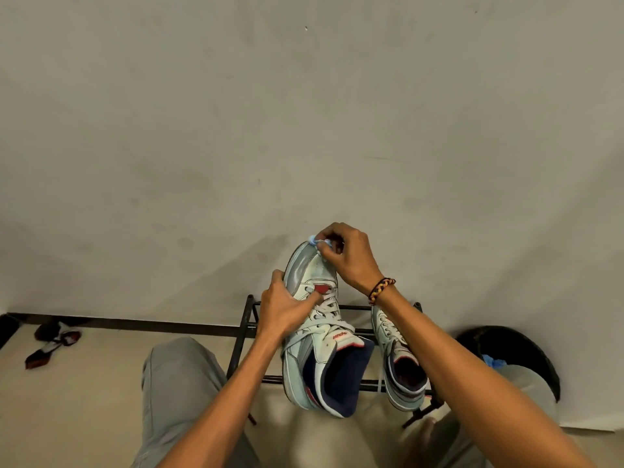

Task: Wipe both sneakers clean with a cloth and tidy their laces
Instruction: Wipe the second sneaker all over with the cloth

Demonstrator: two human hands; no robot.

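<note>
Head view: my left hand (285, 307) grips the near sneaker (320, 336) at its laced midsection, thumb on the laces (326, 307), holding it toe-up above the black metal rack (251, 336). My right hand (349, 255) pinches a small blue cloth (313, 239) against the toe cap, fingers curled around it. The second sneaker (396, 363) rests on the rack, just right of the first.

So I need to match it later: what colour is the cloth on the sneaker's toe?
Light blue cloth, pinched by the right hand; head view.
</note>
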